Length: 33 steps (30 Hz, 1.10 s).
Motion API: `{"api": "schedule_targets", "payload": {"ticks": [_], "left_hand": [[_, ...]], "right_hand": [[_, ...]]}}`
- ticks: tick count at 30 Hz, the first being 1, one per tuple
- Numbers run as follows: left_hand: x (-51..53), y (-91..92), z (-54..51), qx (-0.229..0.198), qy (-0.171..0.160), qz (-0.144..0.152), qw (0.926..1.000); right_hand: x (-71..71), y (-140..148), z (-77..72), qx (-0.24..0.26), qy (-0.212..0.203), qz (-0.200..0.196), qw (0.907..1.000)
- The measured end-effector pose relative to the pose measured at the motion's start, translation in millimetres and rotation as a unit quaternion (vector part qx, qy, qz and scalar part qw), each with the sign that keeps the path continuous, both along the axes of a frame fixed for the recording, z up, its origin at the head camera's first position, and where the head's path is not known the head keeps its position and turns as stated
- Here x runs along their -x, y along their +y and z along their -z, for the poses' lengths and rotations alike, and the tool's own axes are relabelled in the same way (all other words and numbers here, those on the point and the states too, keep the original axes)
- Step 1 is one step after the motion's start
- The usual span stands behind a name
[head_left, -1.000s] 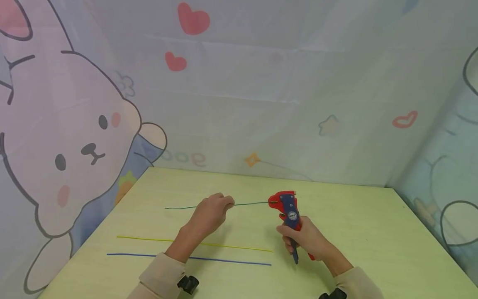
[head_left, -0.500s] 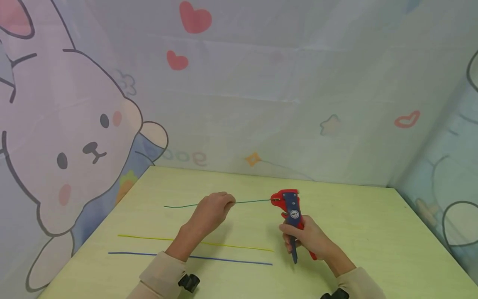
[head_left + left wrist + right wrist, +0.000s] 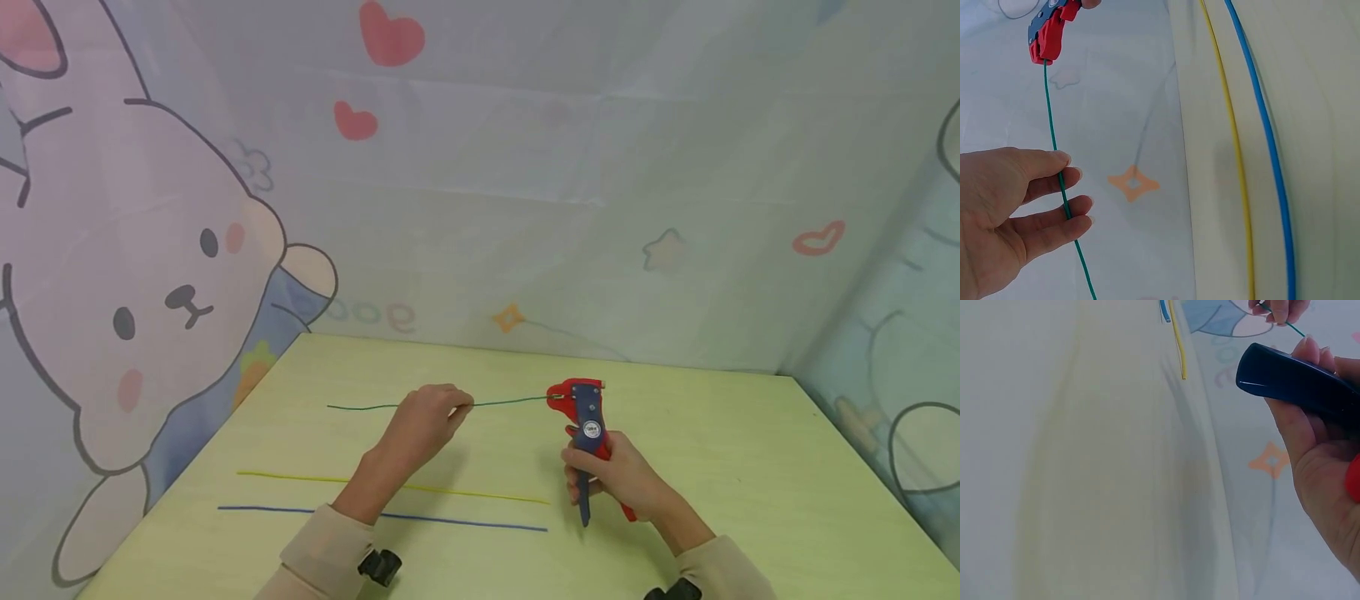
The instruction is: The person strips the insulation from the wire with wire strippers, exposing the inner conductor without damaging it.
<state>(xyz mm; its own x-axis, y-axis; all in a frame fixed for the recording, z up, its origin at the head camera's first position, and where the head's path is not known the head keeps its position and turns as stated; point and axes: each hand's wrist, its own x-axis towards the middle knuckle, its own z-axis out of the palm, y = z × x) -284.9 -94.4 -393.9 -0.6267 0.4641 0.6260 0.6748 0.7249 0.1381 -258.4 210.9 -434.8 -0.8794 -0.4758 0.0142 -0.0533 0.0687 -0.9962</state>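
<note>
In the head view a green wire point(image 3: 510, 402) runs above the table, its right end at the red nose of a wire stripper point(image 3: 589, 417). My left hand point(image 3: 427, 425) pinches the wire near its middle between thumb and fingers. Left of that hand the wire's other end sticks out freely. My right hand point(image 3: 618, 475) grips the stripper by its handles, head up. How far the wire reaches into the tool's jaws cannot be seen. In the right wrist view the dark blue handle point(image 3: 1297, 378) lies across my fingers.
A yellow wire point(image 3: 480, 495) and a blue wire point(image 3: 465, 522) lie roughly parallel on the pale yellow table point(image 3: 750, 483), partly behind my left forearm. Behind the table hangs a printed cloth point(image 3: 480, 183) with a cartoon rabbit and hearts.
The stripper has shifted slightly right and up, with the green wire still at its nose. Its dark handle's lower end has swung a little left, away from the red handle.
</note>
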Motion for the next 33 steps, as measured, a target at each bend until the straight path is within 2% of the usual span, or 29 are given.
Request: {"api": "schedule_targets", "payload": {"ticks": [8,18,26,33], "left_hand": [[-0.7,0.3,-1.1,-0.005,0.023,-0.008,0.9997],[-0.8,1.0,-1.0,-0.01,0.025,-0.019,0.9995],[0.2,1.4,-0.7,-0.012,0.042,-0.017,0.9989],[-0.2,1.2,-0.1,-0.007,0.042,-0.019,0.9989]], "right_hand": [[1.2,1.2,0.4,0.018,-0.012,-0.012,0.9997],[1.5,4.1,-0.6,0.05,-0.022,-0.038,0.9978],[1.2,5.5,-0.4,0.05,-0.019,-0.048,0.9974],[-0.7,5.2,-2.1,0.043,-0.014,-0.054,0.9975]]}}
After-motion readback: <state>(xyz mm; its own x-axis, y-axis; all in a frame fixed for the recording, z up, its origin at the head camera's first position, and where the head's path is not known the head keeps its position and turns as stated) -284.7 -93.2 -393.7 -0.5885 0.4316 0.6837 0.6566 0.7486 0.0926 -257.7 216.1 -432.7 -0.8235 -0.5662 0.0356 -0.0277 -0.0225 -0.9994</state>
